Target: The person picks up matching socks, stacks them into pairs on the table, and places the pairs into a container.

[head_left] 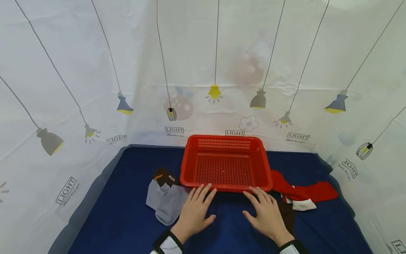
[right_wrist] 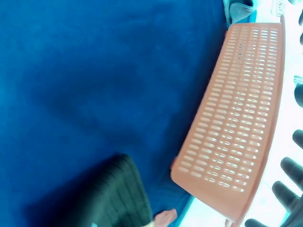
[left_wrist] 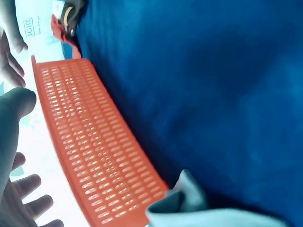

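Note:
An empty red plastic basket (head_left: pixel 225 187) with slotted walls stands at the back of the blue surface. My left hand (head_left: pixel 195 215) reaches toward the left part of its front rim, fingers spread. My right hand (head_left: pixel 266 215) does the same on the right. Both wrist views show the fingers beside the rim of the basket (left_wrist: pixel 102 142), not curled round it; contact cannot be told. Near my left hand lies a light grey sock (head_left: pixel 171 204), with a dark brown sock piece (head_left: pixel 163 176) behind it. A dark brown ribbed sock (right_wrist: pixel 118 194) lies partly under my right hand.
Right of the basket lie red socks (head_left: pixel 323 191) with white parts (head_left: pixel 304 204). The blue cloth (head_left: pixel 120 218) covers the work surface. A white curtain (head_left: pixel 196 53) printed with hanging lamps encloses the back and both sides.

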Demonstrator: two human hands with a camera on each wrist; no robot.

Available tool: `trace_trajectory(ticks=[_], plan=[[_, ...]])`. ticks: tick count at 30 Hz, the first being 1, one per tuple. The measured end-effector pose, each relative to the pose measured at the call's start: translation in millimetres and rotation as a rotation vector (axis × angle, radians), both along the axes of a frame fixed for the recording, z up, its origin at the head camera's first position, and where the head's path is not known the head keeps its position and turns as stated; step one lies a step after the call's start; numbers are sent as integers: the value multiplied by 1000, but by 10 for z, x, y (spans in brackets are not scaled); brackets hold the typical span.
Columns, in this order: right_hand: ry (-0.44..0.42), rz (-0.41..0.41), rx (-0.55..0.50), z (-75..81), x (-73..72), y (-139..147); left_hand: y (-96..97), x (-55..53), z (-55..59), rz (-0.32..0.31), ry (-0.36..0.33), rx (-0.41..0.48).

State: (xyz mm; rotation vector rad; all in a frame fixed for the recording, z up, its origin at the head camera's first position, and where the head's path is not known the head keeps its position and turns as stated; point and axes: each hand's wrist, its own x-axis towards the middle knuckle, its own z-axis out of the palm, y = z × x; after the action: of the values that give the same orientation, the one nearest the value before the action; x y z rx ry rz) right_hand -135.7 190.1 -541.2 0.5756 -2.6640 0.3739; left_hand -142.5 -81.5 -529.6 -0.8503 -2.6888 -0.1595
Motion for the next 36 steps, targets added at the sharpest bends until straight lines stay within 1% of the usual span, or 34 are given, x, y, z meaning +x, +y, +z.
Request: trace_trajectory(ticks=[3,8,12,17,22,27,31,36], plan=[[14,0,-18,-67,30,-6,12,56,-74,14,11,7],[-4,-5,-24,-152,57,-32,46,103,-217,15,43,31],[-17,-4,-13,-206,60,-65,53,118,-314,22,43,46],[-23,-12,-24,-248,49,-100,26,118,-383,26,48,80],[-48,-14,-18,-288,35,-176,-40,71,-460,53,61,96],[-62,-8,-15,-309,23,-270,-144,-10,-523,116,46,94],[-69,-14,-8,-324,24,-310,-254,-68,-547,167,46,116],[-83,-9,-11,-358,33,-344,-400,-154,-562,213,81,119]])
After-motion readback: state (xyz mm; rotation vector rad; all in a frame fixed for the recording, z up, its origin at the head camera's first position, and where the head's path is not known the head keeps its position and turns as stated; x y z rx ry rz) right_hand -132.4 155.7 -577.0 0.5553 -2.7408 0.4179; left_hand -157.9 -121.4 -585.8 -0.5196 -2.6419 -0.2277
